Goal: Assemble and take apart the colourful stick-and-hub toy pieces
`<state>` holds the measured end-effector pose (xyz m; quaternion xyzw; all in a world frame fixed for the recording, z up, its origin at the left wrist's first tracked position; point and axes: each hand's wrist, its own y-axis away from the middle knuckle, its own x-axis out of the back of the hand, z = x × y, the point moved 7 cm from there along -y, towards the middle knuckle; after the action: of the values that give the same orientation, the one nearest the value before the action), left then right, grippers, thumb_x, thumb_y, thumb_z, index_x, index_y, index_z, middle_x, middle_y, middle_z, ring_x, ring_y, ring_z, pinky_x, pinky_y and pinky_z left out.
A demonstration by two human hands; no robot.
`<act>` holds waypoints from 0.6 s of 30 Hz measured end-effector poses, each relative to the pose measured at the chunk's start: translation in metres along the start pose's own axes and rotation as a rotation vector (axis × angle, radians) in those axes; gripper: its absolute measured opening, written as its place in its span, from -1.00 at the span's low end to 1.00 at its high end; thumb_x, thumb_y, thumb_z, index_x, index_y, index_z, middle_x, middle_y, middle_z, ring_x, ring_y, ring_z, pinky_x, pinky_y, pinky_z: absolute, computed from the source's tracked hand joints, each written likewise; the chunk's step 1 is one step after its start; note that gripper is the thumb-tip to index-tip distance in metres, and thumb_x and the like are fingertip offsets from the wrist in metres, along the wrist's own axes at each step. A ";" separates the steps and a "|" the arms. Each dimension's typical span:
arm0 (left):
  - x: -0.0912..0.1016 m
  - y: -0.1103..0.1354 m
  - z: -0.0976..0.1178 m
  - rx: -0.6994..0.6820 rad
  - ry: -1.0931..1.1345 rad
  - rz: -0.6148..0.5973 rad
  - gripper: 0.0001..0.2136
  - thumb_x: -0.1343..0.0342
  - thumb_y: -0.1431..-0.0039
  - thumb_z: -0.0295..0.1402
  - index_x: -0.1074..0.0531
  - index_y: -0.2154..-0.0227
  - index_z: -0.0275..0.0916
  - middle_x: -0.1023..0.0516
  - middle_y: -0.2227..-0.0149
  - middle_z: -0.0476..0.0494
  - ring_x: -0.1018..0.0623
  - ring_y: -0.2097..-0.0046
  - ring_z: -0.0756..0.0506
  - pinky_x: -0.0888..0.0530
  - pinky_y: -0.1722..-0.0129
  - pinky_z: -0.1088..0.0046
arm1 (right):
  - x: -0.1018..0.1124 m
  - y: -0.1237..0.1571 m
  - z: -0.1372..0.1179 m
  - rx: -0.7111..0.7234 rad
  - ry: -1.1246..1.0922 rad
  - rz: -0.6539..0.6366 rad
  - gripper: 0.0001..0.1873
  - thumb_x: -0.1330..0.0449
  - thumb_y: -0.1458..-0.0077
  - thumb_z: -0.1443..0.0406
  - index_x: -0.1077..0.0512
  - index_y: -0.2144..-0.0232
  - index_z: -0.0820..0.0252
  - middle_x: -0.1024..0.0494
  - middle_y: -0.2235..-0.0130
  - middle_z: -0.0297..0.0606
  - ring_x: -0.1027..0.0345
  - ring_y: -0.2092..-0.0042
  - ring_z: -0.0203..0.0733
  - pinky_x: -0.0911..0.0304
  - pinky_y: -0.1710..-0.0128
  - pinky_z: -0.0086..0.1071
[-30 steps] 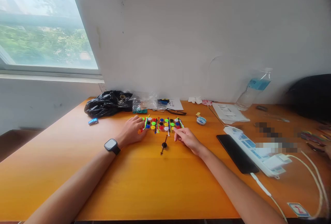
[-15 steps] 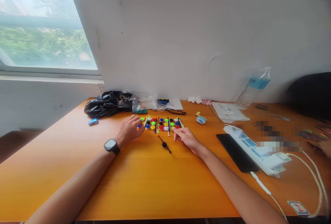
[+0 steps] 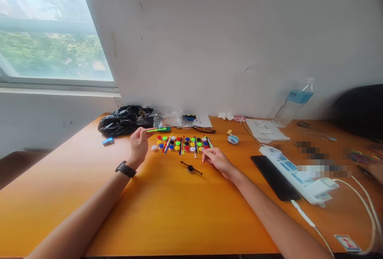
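My left hand (image 3: 139,144), raised at the left end of the coloured pieces, pinches a green plastic spinner arrow (image 3: 157,130) that points right. In front of me a black spinner arrow (image 3: 196,171) lies across a small round base with a black top (image 3: 190,168). Behind it, round coloured spinner bases (image 3: 177,148) stand in rows, with loose arrows in several colours (image 3: 183,146) laid between them. My right hand (image 3: 218,160) rests by the right front of these rows, its fingers curled together; anything inside them is hidden.
Behind the pieces lie a black plastic bag (image 3: 125,120), clear wrapping and a black cord (image 3: 204,130). A round tin-like container (image 3: 232,139) sits to the right. Farther right are a phone (image 3: 273,177), a power strip (image 3: 295,175), cables and a water bottle (image 3: 291,107). Another person's hand (image 3: 374,169) shows at the right edge.
My left hand has lifted from the left end of the rows, moving left with the green spinner arrow. The black arrow has turned to a flatter angle. My right hand has barely moved.
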<state>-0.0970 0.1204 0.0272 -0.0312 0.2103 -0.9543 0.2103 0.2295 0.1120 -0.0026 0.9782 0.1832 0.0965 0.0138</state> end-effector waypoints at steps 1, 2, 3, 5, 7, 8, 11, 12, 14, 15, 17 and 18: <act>-0.001 -0.001 -0.005 0.074 0.110 -0.001 -0.71 -0.01 -0.31 -0.10 -0.24 0.43 -0.16 -0.66 0.22 -0.22 -0.66 0.12 -0.19 -0.59 0.06 0.21 | 0.000 0.000 -0.001 0.000 -0.007 0.004 -0.33 -0.21 -0.16 -0.22 -0.46 0.64 0.20 -0.14 0.62 -0.40 0.11 0.53 -0.34 0.19 0.47 -0.32; -0.003 -0.002 -0.009 0.141 0.198 -0.007 -0.71 -0.04 -0.29 -0.10 -0.23 0.43 -0.16 -0.66 0.24 -0.24 -0.66 0.13 -0.19 -0.60 0.06 0.20 | 0.001 0.000 -0.001 0.001 -0.012 0.007 -0.33 -0.21 -0.17 -0.22 -0.47 0.64 0.20 -0.15 0.62 -0.40 0.11 0.52 -0.33 0.19 0.47 -0.32; -0.004 -0.003 -0.012 0.202 0.259 -0.010 -0.73 -0.06 -0.27 -0.11 -0.24 0.42 -0.17 -0.67 0.24 -0.26 -0.67 0.13 -0.19 -0.60 0.04 0.18 | 0.001 0.000 -0.001 0.003 -0.014 0.010 -0.34 -0.21 -0.17 -0.21 -0.47 0.64 0.20 -0.14 0.62 -0.40 0.10 0.52 -0.33 0.19 0.47 -0.32; -0.005 -0.003 -0.017 0.303 0.329 0.007 -0.79 -0.07 -0.27 -0.18 -0.27 0.40 -0.18 -0.66 0.26 -0.26 -0.67 0.13 -0.18 -0.59 0.00 0.17 | 0.001 -0.001 0.000 0.010 -0.012 0.016 -0.33 -0.21 -0.18 -0.21 -0.47 0.64 0.20 -0.13 0.62 -0.39 0.09 0.52 -0.33 0.20 0.47 -0.32; -0.004 -0.003 -0.022 0.377 0.363 0.045 -0.83 -0.06 -0.27 -0.24 -0.27 0.40 -0.17 -0.59 0.40 -0.12 -0.65 0.25 -0.11 -0.60 0.07 0.23 | 0.001 -0.001 0.001 0.019 -0.008 0.015 -0.33 -0.21 -0.19 -0.21 -0.48 0.64 0.20 -0.13 0.61 -0.39 0.08 0.52 -0.33 0.20 0.47 -0.32; -0.003 -0.003 -0.023 0.402 0.358 0.052 -0.81 -0.07 -0.27 -0.24 -0.25 0.41 -0.16 -0.50 0.49 -0.02 -0.59 0.37 -0.07 -0.60 0.15 0.29 | 0.000 -0.002 0.002 0.023 -0.006 0.013 -0.33 -0.21 -0.19 -0.21 -0.48 0.64 0.20 -0.13 0.61 -0.39 0.08 0.51 -0.32 0.20 0.47 -0.32; -0.004 -0.002 -0.023 0.370 0.179 -0.044 -0.66 -0.15 -0.28 -0.10 -0.18 0.46 -0.16 -0.27 0.57 0.12 -0.32 0.58 0.04 -0.45 0.44 0.43 | 0.001 -0.002 0.002 0.042 -0.010 0.011 -0.33 -0.20 -0.21 -0.20 -0.48 0.64 0.20 -0.15 0.60 -0.38 0.07 0.50 -0.32 0.18 0.46 -0.32; -0.004 -0.002 -0.020 0.302 0.056 -0.093 -0.61 -0.17 -0.27 -0.04 -0.19 0.48 -0.16 -0.27 0.55 0.11 -0.29 0.58 0.04 -0.39 0.47 0.45 | 0.001 -0.002 0.002 0.050 -0.008 0.012 -0.33 -0.19 -0.22 -0.19 -0.48 0.64 0.21 -0.15 0.60 -0.38 0.06 0.49 -0.31 0.17 0.45 -0.31; -0.006 0.001 -0.010 0.090 -0.250 -0.171 -0.59 -0.19 -0.27 0.03 -0.27 0.48 -0.17 -0.32 0.51 0.05 -0.34 0.52 0.00 -0.32 0.46 0.44 | 0.001 -0.003 0.003 0.068 0.008 0.016 -0.34 -0.18 -0.24 -0.18 -0.49 0.64 0.21 -0.16 0.60 -0.38 0.04 0.48 -0.30 0.16 0.44 -0.31; -0.009 0.003 -0.006 -0.029 -0.409 -0.203 -0.61 -0.18 -0.28 0.03 -0.34 0.46 -0.17 -0.36 0.47 0.02 -0.38 0.47 -0.04 -0.32 0.43 0.42 | 0.001 -0.003 0.003 0.077 0.020 0.017 -0.34 -0.18 -0.25 -0.17 -0.49 0.63 0.21 -0.15 0.60 -0.38 0.03 0.48 -0.30 0.15 0.43 -0.31; -0.018 0.010 0.000 -0.239 -0.675 -0.253 -0.72 -0.16 -0.32 -0.02 -0.51 0.32 -0.12 -0.45 0.34 -0.07 -0.47 0.33 -0.13 -0.34 0.35 0.38 | 0.000 -0.003 0.003 0.091 0.045 0.015 -0.34 -0.17 -0.26 -0.16 -0.49 0.63 0.21 -0.15 0.60 -0.38 0.03 0.48 -0.30 0.14 0.42 -0.31; -0.023 0.014 0.000 -0.316 -0.769 -0.278 -0.75 -0.14 -0.33 -0.04 -0.57 0.21 -0.08 -0.48 0.25 -0.12 -0.49 0.24 -0.18 -0.36 0.29 0.35 | -0.001 -0.003 0.003 0.098 0.054 0.011 -0.34 -0.17 -0.26 -0.16 -0.49 0.63 0.21 -0.15 0.59 -0.38 0.02 0.47 -0.29 0.13 0.42 -0.31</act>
<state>-0.0705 0.1188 0.0223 -0.4440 0.2539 -0.8486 0.1353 0.2279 0.1141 -0.0056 0.9758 0.1825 0.1138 -0.0395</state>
